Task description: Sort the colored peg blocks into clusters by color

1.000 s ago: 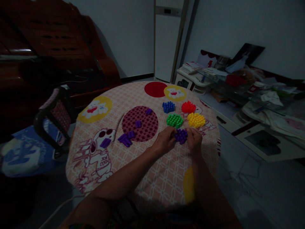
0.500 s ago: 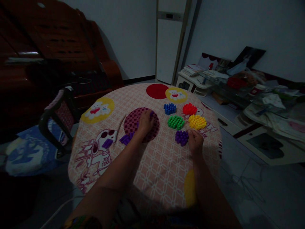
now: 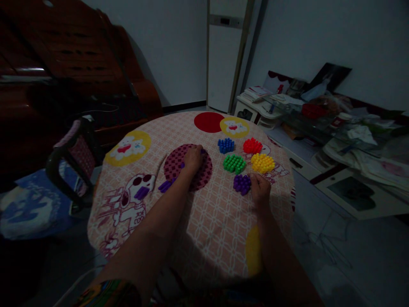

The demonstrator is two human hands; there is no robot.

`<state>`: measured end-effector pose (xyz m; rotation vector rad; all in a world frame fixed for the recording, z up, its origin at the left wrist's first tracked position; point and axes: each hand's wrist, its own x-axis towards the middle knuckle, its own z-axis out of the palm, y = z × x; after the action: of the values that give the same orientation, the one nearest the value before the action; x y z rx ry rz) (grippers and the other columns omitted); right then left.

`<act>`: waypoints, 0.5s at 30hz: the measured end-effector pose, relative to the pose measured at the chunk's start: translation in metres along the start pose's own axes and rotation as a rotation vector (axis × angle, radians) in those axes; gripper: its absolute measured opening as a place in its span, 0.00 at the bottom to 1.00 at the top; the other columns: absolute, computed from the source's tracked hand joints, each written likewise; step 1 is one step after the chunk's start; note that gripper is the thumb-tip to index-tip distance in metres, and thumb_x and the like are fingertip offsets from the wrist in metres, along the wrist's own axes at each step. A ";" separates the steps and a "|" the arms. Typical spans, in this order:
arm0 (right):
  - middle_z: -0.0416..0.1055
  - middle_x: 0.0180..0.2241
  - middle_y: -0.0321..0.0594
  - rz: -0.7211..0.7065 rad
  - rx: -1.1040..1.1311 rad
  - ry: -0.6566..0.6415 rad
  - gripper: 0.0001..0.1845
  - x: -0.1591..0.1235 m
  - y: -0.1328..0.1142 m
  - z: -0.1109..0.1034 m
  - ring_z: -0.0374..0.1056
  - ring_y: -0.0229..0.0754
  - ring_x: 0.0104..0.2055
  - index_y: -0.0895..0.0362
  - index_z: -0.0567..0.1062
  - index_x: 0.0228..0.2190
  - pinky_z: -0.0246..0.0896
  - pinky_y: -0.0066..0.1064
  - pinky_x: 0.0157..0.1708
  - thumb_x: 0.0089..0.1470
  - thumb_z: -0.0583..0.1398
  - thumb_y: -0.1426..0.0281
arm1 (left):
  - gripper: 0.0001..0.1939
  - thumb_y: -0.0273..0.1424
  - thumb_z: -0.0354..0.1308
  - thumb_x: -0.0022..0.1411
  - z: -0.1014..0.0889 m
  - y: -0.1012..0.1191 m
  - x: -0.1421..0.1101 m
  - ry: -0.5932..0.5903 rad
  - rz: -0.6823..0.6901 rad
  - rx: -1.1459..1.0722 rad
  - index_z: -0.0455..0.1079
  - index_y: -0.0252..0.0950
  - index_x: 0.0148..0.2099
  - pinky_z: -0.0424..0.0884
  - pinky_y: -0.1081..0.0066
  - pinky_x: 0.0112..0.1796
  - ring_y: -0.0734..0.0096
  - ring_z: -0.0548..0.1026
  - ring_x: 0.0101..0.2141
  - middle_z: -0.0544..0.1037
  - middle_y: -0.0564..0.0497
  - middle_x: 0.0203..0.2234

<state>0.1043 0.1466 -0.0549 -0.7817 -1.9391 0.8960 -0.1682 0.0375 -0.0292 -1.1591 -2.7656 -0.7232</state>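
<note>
My left hand [image 3: 193, 157] is on the dark-checked circle of the tablecloth, its fingers closed at a small purple plastic peg piece [image 3: 202, 151] that is mostly hidden. More purple pieces [image 3: 166, 185] lie near my left forearm, and another one [image 3: 141, 193] rests farther left on the printed dog. My right hand [image 3: 260, 187] is closed, with fingertips pinching the right edge of a cluster of upright purple pegs [image 3: 242, 184]. Behind that cluster stand similar groups in green [image 3: 234, 163], yellow [image 3: 262, 163], blue [image 3: 226, 145] and red [image 3: 252, 146].
A patterned cloth covers the round table [image 3: 211, 221]. To the left is a chair [image 3: 72, 157] with a wooden sofa [image 3: 79, 64] behind it. Along the right wall, a low cabinet [image 3: 351, 187] carries papers and other clutter.
My left hand has left the purple cluster and moved left to a loose purple piece on the checked circle. My right hand has stayed at the cluster.
</note>
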 end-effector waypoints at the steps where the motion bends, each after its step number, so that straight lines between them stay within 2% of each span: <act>1: 0.65 0.21 0.34 -0.002 -0.005 0.002 0.21 0.000 0.000 0.000 0.62 0.40 0.28 0.56 0.73 0.25 0.56 0.31 0.31 0.63 0.54 0.57 | 0.14 0.27 0.54 0.64 -0.002 0.001 0.001 -0.002 -0.011 0.004 0.73 0.35 0.51 0.69 0.56 0.50 0.50 0.74 0.50 0.76 0.36 0.50; 4: 0.65 0.22 0.34 0.001 -0.011 0.005 0.21 0.000 0.000 -0.001 0.62 0.40 0.28 0.56 0.73 0.24 0.55 0.31 0.30 0.63 0.54 0.58 | 0.12 0.26 0.54 0.63 -0.009 0.004 0.000 0.003 -0.005 -0.026 0.74 0.36 0.48 0.70 0.58 0.50 0.53 0.75 0.48 0.78 0.37 0.47; 7: 0.65 0.22 0.34 0.012 -0.005 -0.007 0.21 -0.001 0.000 0.000 0.62 0.40 0.28 0.56 0.73 0.24 0.55 0.31 0.30 0.63 0.54 0.57 | 0.11 0.24 0.55 0.61 -0.015 0.012 -0.013 -0.006 0.105 -0.118 0.74 0.36 0.45 0.70 0.60 0.50 0.56 0.76 0.47 0.80 0.41 0.44; 12: 0.66 0.22 0.34 0.038 0.025 -0.008 0.21 -0.001 0.000 0.001 0.61 0.39 0.28 0.56 0.74 0.25 0.56 0.31 0.31 0.62 0.55 0.57 | 0.11 0.24 0.59 0.57 -0.018 0.039 -0.054 -0.197 0.318 -0.285 0.75 0.36 0.44 0.72 0.65 0.44 0.61 0.78 0.40 0.81 0.45 0.39; 15: 0.66 0.22 0.34 0.035 0.013 -0.011 0.21 0.000 0.001 0.000 0.62 0.39 0.29 0.57 0.74 0.25 0.56 0.31 0.32 0.62 0.54 0.57 | 0.09 0.24 0.62 0.56 -0.015 0.057 -0.075 -0.313 0.389 -0.314 0.75 0.36 0.41 0.72 0.68 0.42 0.63 0.79 0.37 0.82 0.47 0.36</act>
<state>0.1042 0.1467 -0.0558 -0.8070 -1.9324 0.9356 -0.0771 0.0162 -0.0099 -1.9538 -2.5754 -1.0228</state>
